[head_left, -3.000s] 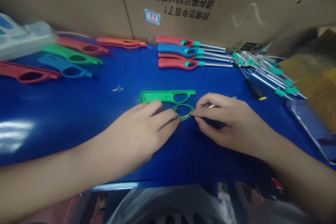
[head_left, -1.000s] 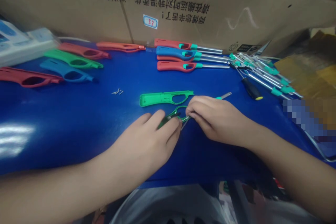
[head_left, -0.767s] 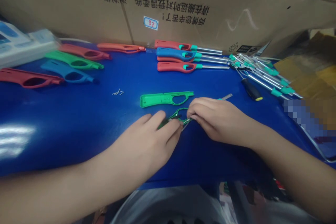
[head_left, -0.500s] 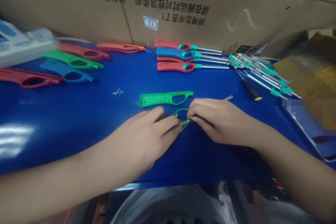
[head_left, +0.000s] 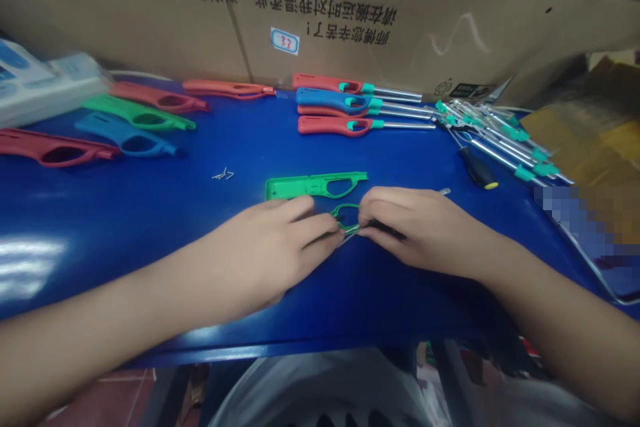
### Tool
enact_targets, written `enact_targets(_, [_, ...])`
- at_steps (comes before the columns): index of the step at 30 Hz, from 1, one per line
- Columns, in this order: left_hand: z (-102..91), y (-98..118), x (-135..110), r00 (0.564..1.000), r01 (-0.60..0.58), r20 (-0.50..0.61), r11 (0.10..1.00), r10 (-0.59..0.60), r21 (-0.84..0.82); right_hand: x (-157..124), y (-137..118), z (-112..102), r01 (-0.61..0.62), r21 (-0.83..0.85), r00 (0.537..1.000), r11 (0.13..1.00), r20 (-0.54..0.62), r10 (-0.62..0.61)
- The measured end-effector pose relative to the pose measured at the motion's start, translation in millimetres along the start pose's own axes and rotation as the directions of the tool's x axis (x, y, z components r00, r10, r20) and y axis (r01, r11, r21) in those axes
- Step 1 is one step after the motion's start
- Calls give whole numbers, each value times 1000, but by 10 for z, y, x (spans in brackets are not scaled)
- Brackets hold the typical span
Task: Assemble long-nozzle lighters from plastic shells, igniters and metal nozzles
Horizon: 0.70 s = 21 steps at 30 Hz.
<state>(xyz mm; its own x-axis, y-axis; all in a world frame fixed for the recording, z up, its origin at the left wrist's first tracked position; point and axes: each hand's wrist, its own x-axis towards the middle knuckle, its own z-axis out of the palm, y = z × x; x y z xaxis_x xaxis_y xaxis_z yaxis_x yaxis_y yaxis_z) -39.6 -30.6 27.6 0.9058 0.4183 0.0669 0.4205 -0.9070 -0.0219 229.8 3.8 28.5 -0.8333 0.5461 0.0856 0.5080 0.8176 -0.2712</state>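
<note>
Head view: both hands, left (head_left: pixel 265 247) and right (head_left: pixel 420 230), apparently pinched on green lighter shell (head_left: pixel 347 219).

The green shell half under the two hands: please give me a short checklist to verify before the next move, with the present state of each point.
1. Left hand presses down the green shell half on the blue table: ok.
2. Right hand pinches the same piece at its trigger loop: ok.
3. Metal tube seated in the shell: cannot tell, the right hand covers it.
4. Matching green cover lies free just behind the hands: ok.
5. Small metal clips within reach to the left: ok.
6. Screwdriver near the right hand: ok.
</note>
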Motion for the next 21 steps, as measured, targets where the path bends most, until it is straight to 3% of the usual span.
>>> enact_targets(7, [7, -114, 26, 998, -33, -46, 999, 33, -3, -23, 23, 9, -19, 25, 999, 1000, -36, 20])
enact_targets(21, [-5, -86, 26, 998, -33, -58, 999, 33, 7, 28, -50, 59, -29, -67, 999, 997, -34, 27])
